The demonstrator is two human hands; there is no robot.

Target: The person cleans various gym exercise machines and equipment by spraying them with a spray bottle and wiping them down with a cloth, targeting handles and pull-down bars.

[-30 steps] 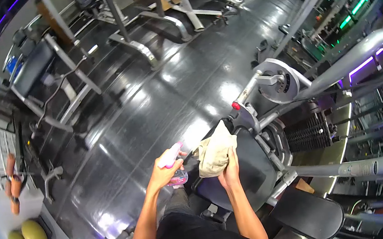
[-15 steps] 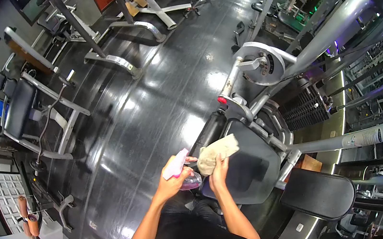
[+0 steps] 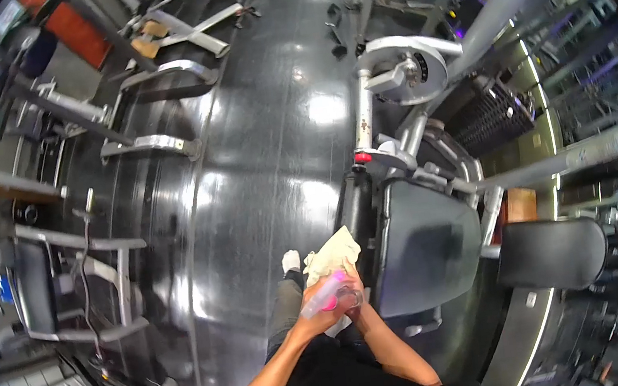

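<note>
My left hand [image 3: 315, 322] is wrapped round a spray bottle [image 3: 326, 298] with a pink and whitish head, blurred by motion. Right beside it, my right hand [image 3: 359, 313] grips a pale yellowish cloth [image 3: 336, 253], whose bulk sticks out ahead of the fingers. Bottle and hands overlap in front of my body, so part of the right hand's fingers is hidden. Just to their right is the black padded seat [image 3: 429, 247] of a weight machine; neither the cloth nor the bottle visibly rests on it.
A black roller pad [image 3: 356, 206] stands beside the seat, below a silver round cam plate [image 3: 418, 69]. Another black pad [image 3: 553, 253] lies farther right. A bench machine [image 3: 29, 288] is on the left. Glossy dark floor [image 3: 258, 161] runs between the machines. My foot [image 3: 291, 261] shows near the cloth.
My hands have come together, bringing the bottle and cloth close to each other. The cloth is now left of the seat instead of over its edge. The view has turned, and a foot shows.
</note>
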